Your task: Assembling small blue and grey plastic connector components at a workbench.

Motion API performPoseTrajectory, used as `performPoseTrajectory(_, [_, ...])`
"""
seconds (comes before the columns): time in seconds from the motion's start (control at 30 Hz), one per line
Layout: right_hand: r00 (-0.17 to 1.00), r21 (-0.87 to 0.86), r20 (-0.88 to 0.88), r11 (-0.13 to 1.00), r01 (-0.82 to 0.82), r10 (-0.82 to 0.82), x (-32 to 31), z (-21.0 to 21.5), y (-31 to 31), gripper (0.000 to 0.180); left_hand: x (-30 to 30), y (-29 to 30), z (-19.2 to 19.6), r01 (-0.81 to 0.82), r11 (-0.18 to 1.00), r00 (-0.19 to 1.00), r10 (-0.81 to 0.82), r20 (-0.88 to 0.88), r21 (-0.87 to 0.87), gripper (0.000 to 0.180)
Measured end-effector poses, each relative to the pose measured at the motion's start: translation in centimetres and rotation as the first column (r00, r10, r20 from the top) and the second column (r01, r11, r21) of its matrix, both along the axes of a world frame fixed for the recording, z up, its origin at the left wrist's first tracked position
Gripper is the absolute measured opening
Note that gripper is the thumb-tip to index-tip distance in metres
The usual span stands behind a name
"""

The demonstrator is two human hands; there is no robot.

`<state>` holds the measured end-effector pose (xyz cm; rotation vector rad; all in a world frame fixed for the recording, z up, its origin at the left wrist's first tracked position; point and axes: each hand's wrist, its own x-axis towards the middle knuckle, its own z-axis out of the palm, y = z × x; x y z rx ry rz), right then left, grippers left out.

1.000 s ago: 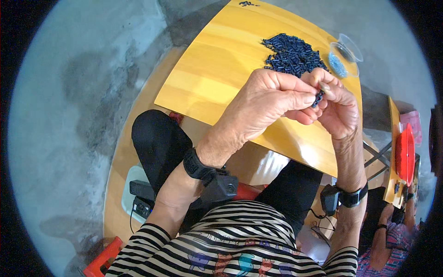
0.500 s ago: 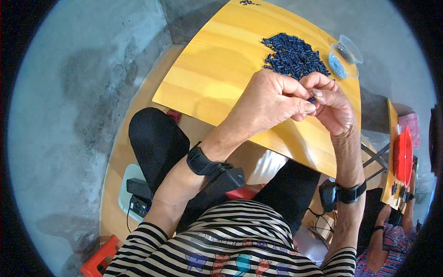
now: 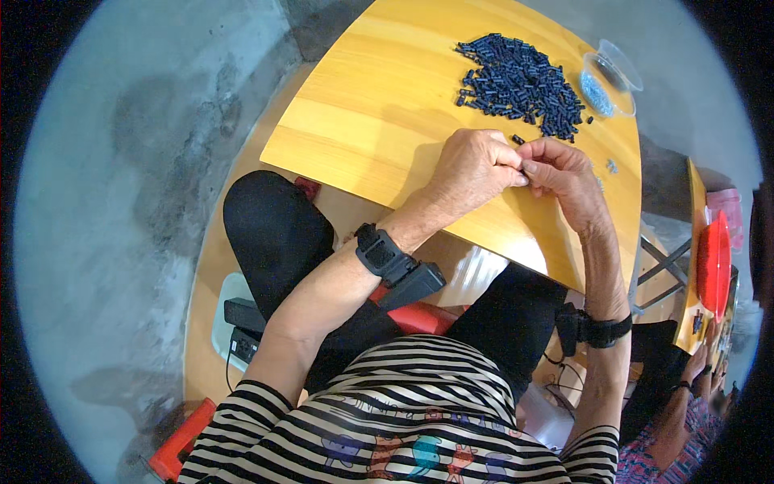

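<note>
Over the near right part of the yellow table (image 3: 355, 121), my left hand (image 3: 476, 168) and my right hand (image 3: 564, 179) meet fingertip to fingertip. Both are closed in a pinch around a small dark piece (image 3: 525, 179), mostly hidden by the fingers. It looks like the short black tube-shaped parts in the pile (image 3: 516, 81) just beyond my hands. One loose black part (image 3: 518, 139) lies between the pile and my knuckles. Some tiny pale bits (image 3: 612, 166) rest on the tabletop to the right of my right hand.
A clear plastic tub (image 3: 619, 98) with small light-blue pieces stands at the table's right edge, its lid behind it. At the far right, another person's arms (image 3: 685, 387) reach toward a second table bearing a red basin (image 3: 713, 262). A red stool (image 3: 181, 440) is at lower left.
My hands now sit a little nearer me relative to the pile, which shows more fully. The loose part and pale bits have come into sight. The fingertips stay together.
</note>
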<state>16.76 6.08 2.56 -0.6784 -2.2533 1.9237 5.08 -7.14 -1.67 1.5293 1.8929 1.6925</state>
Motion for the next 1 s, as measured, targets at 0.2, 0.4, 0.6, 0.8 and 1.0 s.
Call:
performPoseTrajectory(0.2, [0.999,0.146,0.028,0.989,-0.024,0.020,-0.2,-0.7,-0.4,0.015,-0.1,-0.3,-0.3,-0.046,0.997,0.993,0.039,-0.109,-0.062,0.011])
performPoseTrajectory(0.4, [0.999,0.208,0.037,0.978,-0.007,0.000,-0.3,-0.8,-0.7,0.015,-0.2,-0.4,-0.5,-0.089,0.996,0.974,0.085,-0.209,-0.012,0.012])
performPoseTrajectory(0.6, [0.999,0.168,0.040,0.986,0.001,-0.008,-0.2,-1.2,-0.3,0.014,-0.1,-0.6,-0.8,-0.114,0.993,0.957,0.108,-0.269,-0.008,0.012])
performPoseTrajectory(0.8, [0.999,0.160,0.043,0.987,0.008,-0.015,-0.2,-1.0,-0.5,0.015,-0.3,-0.5,-1.2,-0.103,0.995,0.954,0.100,-0.281,0.003,0.014])
performPoseTrajectory(1.0, [0.991,0.248,-0.108,0.963,0.104,-0.079,-0.5,0.9,-0.5,0.023,-0.2,-0.6,-1.0,-0.117,0.988,0.944,0.078,-0.320,-0.105,0.012])
